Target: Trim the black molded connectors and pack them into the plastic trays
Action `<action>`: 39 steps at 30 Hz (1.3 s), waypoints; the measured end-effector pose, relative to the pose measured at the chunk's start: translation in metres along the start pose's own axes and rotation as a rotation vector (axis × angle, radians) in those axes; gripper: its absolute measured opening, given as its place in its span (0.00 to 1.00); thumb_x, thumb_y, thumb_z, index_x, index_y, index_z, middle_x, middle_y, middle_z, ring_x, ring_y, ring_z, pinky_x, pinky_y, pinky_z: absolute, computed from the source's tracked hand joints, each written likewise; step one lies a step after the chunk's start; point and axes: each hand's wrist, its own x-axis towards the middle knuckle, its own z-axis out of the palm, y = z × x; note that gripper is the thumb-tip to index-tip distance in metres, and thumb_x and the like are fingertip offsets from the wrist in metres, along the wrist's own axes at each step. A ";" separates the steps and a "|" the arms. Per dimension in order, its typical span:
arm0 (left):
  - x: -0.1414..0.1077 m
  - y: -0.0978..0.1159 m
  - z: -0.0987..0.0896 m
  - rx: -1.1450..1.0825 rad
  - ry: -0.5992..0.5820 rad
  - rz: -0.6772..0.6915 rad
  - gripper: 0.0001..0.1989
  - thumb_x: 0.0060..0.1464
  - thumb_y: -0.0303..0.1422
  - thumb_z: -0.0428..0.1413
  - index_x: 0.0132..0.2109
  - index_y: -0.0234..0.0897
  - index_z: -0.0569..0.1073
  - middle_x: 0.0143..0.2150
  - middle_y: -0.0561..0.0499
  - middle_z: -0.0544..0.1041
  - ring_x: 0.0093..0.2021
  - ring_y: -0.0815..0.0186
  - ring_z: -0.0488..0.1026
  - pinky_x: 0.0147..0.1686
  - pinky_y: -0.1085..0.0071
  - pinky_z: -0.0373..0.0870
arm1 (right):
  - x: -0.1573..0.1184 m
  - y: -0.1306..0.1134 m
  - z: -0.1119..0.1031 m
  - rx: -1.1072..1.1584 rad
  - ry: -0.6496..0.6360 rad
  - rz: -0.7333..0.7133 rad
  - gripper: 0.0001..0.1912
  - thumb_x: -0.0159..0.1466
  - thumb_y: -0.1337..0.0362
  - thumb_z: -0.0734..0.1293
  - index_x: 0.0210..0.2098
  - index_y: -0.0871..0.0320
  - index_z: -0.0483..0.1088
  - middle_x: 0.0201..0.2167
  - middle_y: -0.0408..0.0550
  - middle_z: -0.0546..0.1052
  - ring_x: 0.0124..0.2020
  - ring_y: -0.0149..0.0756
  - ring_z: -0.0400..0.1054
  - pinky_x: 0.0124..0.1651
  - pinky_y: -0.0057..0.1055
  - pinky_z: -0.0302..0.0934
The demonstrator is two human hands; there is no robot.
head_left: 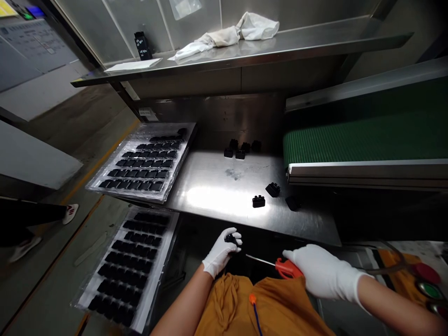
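Observation:
My left hand (pixel 224 248), in a white glove, has its fingers closed around a small black part (pixel 230 238) in front of my body. The fingers hide much of that part. My right hand (pixel 324 270), gloved too, grips a red air blow gun (pixel 287 268) with a thin metal nozzle. The nozzle points left toward my left hand, and its tip stays apart from the part. Just beyond my hands on the metal table (pixel 206 186) lie loose black parts, among them one upright piece (pixel 258 201) and a tilted one (pixel 273 189). Several more form a group (pixel 240 154) farther back.
Two plastic-covered trays with rows of black parts, an upper tray (pixel 167 186) and a lower tray (pixel 154 284), stand at left. A green conveyor belt (pixel 367 126) is at right. Overhead runs a metal shelf (pixel 297 49) with a white cloth (pixel 227 37). A person's foot (pixel 71 213) shows at left.

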 end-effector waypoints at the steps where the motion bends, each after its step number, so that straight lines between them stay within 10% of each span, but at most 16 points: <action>1: -0.001 0.001 -0.001 -0.007 -0.016 0.001 0.30 0.33 0.15 0.57 0.47 0.38 0.69 0.44 0.49 0.72 0.39 0.67 0.73 0.38 0.71 0.70 | 0.000 0.000 0.000 -0.001 0.001 -0.006 0.15 0.57 0.58 0.64 0.40 0.56 0.74 0.34 0.58 0.80 0.37 0.55 0.75 0.37 0.40 0.61; 15: -0.013 0.018 0.000 0.302 -0.094 0.221 0.28 0.40 0.13 0.59 0.49 0.37 0.74 0.38 0.51 0.77 0.38 0.68 0.72 0.43 0.73 0.70 | 0.000 0.011 -0.009 0.076 0.029 0.030 0.24 0.54 0.69 0.64 0.51 0.52 0.72 0.39 0.52 0.81 0.41 0.49 0.75 0.43 0.37 0.60; 20: -0.038 0.046 0.015 -0.201 0.016 0.087 0.22 0.47 0.30 0.66 0.50 0.40 0.71 0.36 0.54 0.71 0.38 0.68 0.72 0.35 0.75 0.71 | -0.005 0.011 -0.029 0.122 0.173 -0.015 0.28 0.56 0.70 0.60 0.56 0.52 0.68 0.43 0.50 0.81 0.44 0.46 0.74 0.45 0.35 0.62; 25: -0.078 0.081 0.040 -0.660 -0.232 -0.077 0.29 0.47 0.51 0.63 0.49 0.36 0.73 0.39 0.51 0.71 0.40 0.67 0.71 0.34 0.77 0.72 | -0.015 0.012 -0.030 0.149 0.238 -0.084 0.33 0.54 0.72 0.60 0.60 0.50 0.64 0.41 0.46 0.80 0.43 0.43 0.73 0.48 0.35 0.63; 39: -0.123 0.110 0.061 -0.709 -0.377 -0.071 0.39 0.45 0.63 0.55 0.54 0.38 0.73 0.47 0.43 0.76 0.51 0.54 0.72 0.45 0.64 0.72 | -0.017 -0.002 0.007 0.140 0.190 -0.120 0.34 0.56 0.68 0.60 0.63 0.49 0.62 0.46 0.53 0.78 0.47 0.51 0.72 0.53 0.45 0.65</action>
